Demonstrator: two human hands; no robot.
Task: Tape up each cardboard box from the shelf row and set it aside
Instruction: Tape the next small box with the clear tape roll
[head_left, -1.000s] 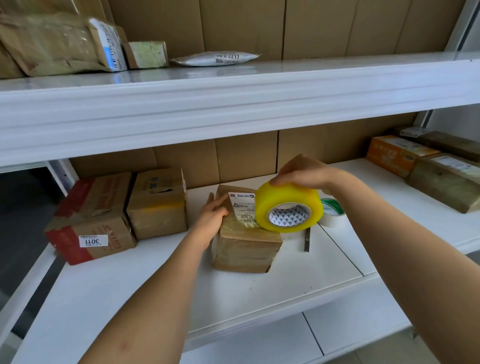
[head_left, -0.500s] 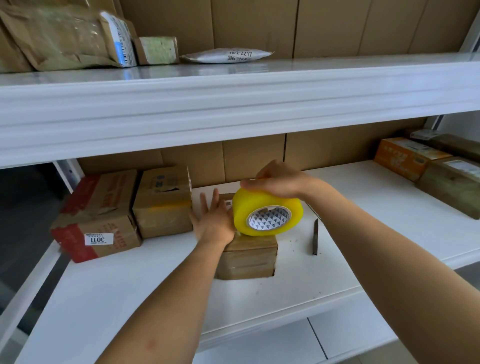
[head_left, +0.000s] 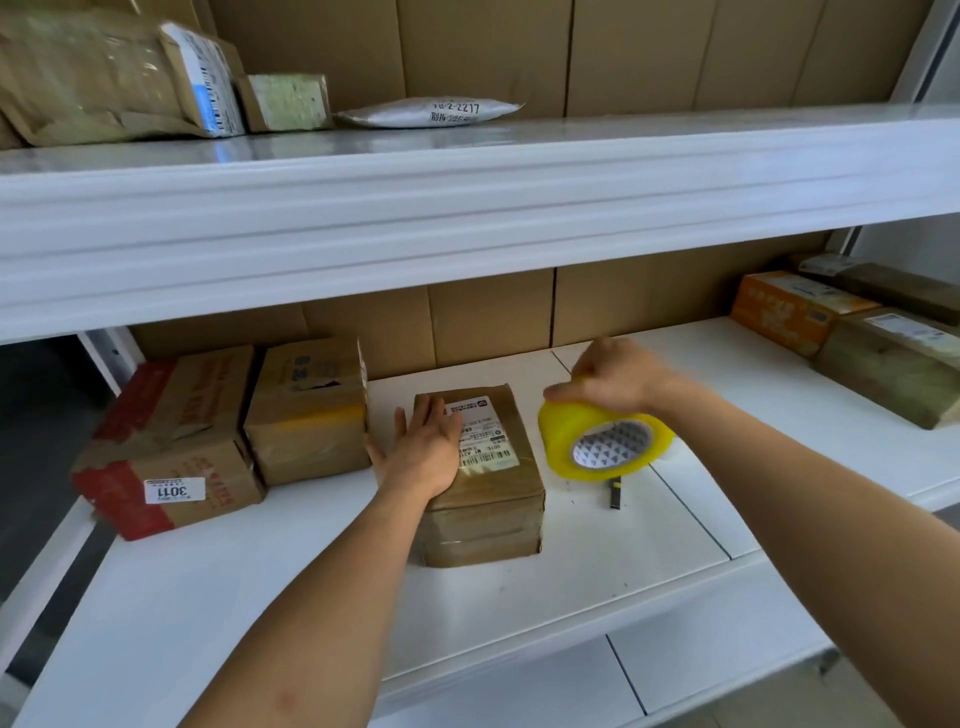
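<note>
A small cardboard box (head_left: 483, 475) stood on the white lower shelf (head_left: 597, 566), near its middle, with a white shipping label (head_left: 480, 434) on its top face. The left hand (head_left: 421, 452) was laid flat on the left part of the box top, fingers straight and spread, its fingertips reaching toward the far edge; nothing was gripped by it. Just right of the box, a roll of yellow tape (head_left: 605, 434) was held by the right hand (head_left: 618, 382), whose fingers were curled over the top of the roll. The roll was tilted so that its patterned white core faced the near side, and whether it touched the shelf could not be told. A dark, narrow tool (head_left: 614, 493) lay on the shelf just under the near edge of the roll.

To the left of the box, 2 larger boxes were set side by side: a brown box (head_left: 306, 410) close to the left hand, and a box with red edging (head_left: 171, 441) bearing a tag marked 3011. At the far right, an orange box (head_left: 795, 312) and wrapped brown parcels (head_left: 893, 364) were placed. On the upper shelf (head_left: 467, 208), padded mailers (head_left: 104, 78) and a grey pouch (head_left: 431, 111) were lying.
</note>
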